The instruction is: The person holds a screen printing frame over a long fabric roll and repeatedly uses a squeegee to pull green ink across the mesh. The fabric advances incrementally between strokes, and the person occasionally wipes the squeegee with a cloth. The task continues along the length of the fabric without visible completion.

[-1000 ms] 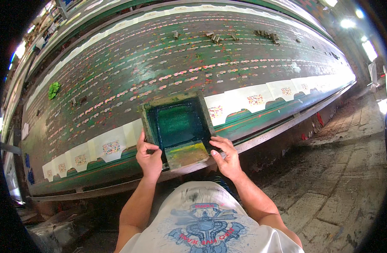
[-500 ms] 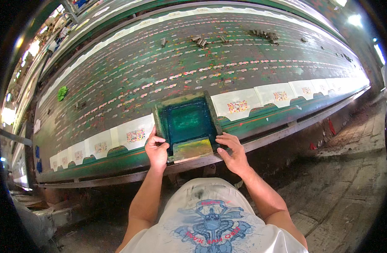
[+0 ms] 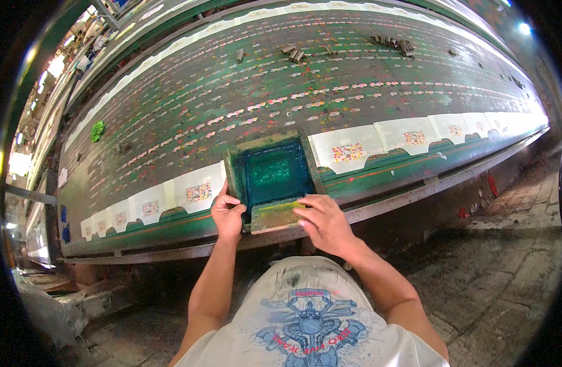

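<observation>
A screen-printing frame [image 3: 234, 168] with a grimy rim and dark green-blue mesh lies on the long table's near edge, over the row of white pieces. My left hand [image 3: 228, 215] is closed around its lower left side, thumb toward the inside. At the near end of the frame rests a flat squeegee [image 3: 272, 218], stained yellow and green, with a pale lower edge. The fingers of my right hand [image 3: 327, 222] are closed on the squeegee's right end; the fingertips lie over its top edge. Whatever is beneath the frame is hidden.
White pieces with colourful dotted prints [image 3: 347, 151] line the near edge on both sides. Across the paint-spotted table [image 3: 189, 122] lie small grey blocks [image 3: 394, 46] and a green crumpled scrap [image 3: 97, 131]. A metal rail [image 3: 403, 199] runs along the front.
My right hand has moved left from the frame's right side onto the squeegee and taken hold of it. My left hand keeps its grip on the frame. The view has shifted slightly.
</observation>
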The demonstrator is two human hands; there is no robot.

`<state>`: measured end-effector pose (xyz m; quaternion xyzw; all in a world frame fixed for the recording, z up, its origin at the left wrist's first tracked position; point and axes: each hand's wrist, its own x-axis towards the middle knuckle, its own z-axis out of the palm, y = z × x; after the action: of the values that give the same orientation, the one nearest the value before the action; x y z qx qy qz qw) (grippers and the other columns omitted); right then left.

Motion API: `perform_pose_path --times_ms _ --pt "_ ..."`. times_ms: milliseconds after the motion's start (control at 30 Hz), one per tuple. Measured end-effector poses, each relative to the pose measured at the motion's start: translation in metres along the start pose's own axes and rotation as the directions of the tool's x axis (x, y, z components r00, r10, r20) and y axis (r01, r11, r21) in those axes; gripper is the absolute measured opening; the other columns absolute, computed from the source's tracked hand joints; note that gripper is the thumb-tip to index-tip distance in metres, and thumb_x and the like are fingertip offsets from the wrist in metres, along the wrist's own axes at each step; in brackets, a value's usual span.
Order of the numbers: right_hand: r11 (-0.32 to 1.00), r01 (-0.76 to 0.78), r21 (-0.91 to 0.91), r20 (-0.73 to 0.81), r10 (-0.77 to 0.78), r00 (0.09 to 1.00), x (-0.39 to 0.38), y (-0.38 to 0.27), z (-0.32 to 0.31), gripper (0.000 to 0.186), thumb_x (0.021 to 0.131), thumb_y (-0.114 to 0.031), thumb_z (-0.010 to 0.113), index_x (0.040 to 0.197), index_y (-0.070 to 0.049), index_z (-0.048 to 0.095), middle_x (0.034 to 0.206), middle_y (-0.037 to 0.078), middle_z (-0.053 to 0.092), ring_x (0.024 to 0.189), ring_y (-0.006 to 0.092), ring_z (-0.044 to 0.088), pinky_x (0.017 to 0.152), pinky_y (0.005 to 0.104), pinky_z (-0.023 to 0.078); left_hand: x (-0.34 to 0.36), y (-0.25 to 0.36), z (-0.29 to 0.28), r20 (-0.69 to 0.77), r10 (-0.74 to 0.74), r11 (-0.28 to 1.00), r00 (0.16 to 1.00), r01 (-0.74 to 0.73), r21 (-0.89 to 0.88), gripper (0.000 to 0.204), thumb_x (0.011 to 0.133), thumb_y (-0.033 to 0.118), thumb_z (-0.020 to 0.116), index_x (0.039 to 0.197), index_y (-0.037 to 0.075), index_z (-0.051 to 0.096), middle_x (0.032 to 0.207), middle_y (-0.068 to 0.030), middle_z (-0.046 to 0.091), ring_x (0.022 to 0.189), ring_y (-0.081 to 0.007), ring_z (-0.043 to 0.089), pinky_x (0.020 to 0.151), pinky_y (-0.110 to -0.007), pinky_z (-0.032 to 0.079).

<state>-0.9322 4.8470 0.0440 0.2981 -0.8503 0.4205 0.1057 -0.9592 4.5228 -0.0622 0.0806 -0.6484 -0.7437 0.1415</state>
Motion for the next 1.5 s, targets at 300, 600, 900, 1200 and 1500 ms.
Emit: perform_pose_path --times_ms 300,600,900,1200,1500 --pt "0.913 0.278 -0.299 0.427 -0.133 0.895 0.055 -0.011 0.020 0.026 0.088 -0.013 0.080 0.111 -0.002 0.080 0.110 0.012 0.076 0.112 0.0353 0.073 0.100 0.0484 0.059 0.000 -0.008 0.004 -0.031 -0.012 1.000 0.999 0.013 0.021 0.032 0.069 -0.021 0.070 0.083 0.007 0.065 0.177 -0.0285 0.049 0.166 -0.0365 0.048 0.130 -0.043 0.038" --pt "0.945 0.190 -0.267 0.608 0.012 0.794 0.154 0.026 0.011 0.016 0.094 -0.003 0.070 0.108 -0.004 0.079 0.110 0.018 0.075 0.114 0.0416 0.072 0.101 0.0526 0.058 -0.003 -0.017 0.005 -0.045 0.013 0.998 0.999 -0.016 -0.060 0.029 0.072 -0.020 0.070 0.080 0.007 0.068 0.174 -0.0320 0.051 0.166 -0.0391 0.047 0.133 -0.045 0.033" --pt "0.938 0.032 -0.346 0.361 0.101 0.927 0.183 0.042 0.043 0.037 0.094 0.003 0.067 0.128 -0.006 0.080 0.116 0.016 0.078 0.118 0.0411 0.072 0.104 0.0527 0.058 -0.005 -0.005 0.012 -0.045 0.042 0.998 0.998 -0.045 -0.054 0.030 0.081 -0.020 0.073 0.095 0.005 0.076 0.176 -0.0241 0.053 0.159 -0.0319 0.054 0.128 -0.042 0.041" --pt "0.934 0.137 -0.329 0.387 0.001 0.922 0.132 0.010 0.045 0.048 0.087 0.006 0.067 0.130 -0.009 0.081 0.116 0.015 0.078 0.109 0.0404 0.070 0.098 0.0528 0.055 -0.007 -0.011 0.008 -0.025 0.119 0.988 0.993 -0.116 0.101 0.045 0.099 -0.017 0.065 0.138 0.002 0.075 0.178 -0.0248 0.048 0.164 -0.0324 0.048 0.132 -0.042 0.039" --pt "0.939 0.115 -0.323 0.411 0.030 0.911 0.081 -0.039 0.035 0.052 0.082 0.002 0.074 0.134 -0.006 0.078 0.124 0.015 0.077 0.111 0.0364 0.070 0.101 0.0492 0.054 -0.006 0.000 0.011 -0.012 0.135 0.973 0.991 -0.131 0.188 0.048 0.096 -0.012 0.069 0.142 0.001 0.076 0.175 -0.0284 0.050 0.164 -0.0389 0.047 0.134 -0.047 0.036"
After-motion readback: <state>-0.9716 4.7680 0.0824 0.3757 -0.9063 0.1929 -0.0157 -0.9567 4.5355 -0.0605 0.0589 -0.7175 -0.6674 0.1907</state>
